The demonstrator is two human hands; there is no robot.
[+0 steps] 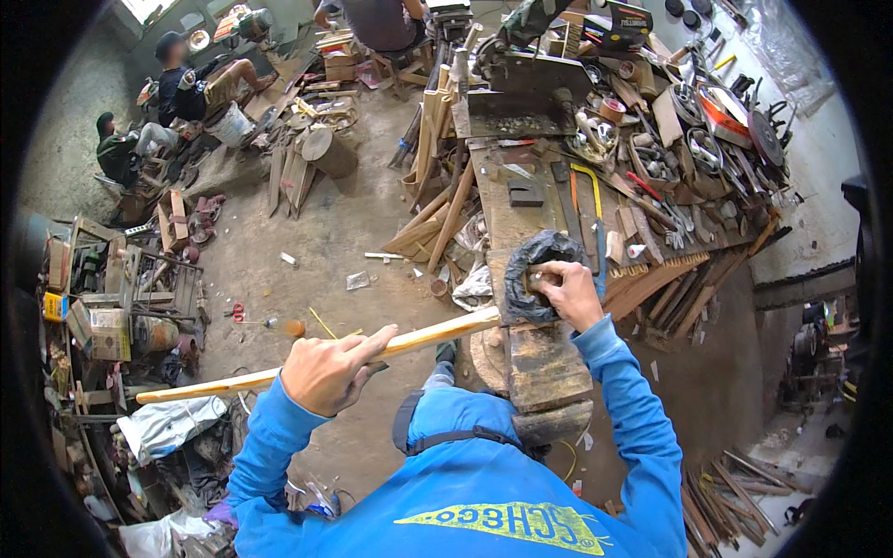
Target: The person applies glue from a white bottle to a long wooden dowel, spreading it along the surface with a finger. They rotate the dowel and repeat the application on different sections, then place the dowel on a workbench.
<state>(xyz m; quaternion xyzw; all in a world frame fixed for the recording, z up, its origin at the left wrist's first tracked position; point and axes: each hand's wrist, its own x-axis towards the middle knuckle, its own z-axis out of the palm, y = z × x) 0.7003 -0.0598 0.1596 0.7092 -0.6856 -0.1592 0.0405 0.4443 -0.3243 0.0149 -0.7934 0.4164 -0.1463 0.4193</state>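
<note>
A long, pale wooden stick [437,333] slants across the person's front, its near end out over the floor [270,270] to the left and its far end just beside a container lined with black plastic [514,282]. The left hand [326,374] has its fingers clamped around the stick near the middle, the index finger stretched along it. The right hand [567,293] reaches into the container's mouth, fingertips bunched low inside — whether they pinch anything I cannot tell. Something brownish shows within, mostly hidden by the hand; the plastic lies crumpled over the rim.

The container sits on the worn wooden tabletop [502,209]. Beyond it lie a dark metal block [526,192] and, to its right, a hacksaw [598,209] with a yellow and blue frame. Farther right, among heaped tools and wood scraps, a round tub [638,160] holds small greyish pieces — too jumbled to name.

Across the floor stand a wooden stump [327,153] and a pale bucket [232,127] near a seated co-worker [183,88]; its contents are too small to tell.
</note>
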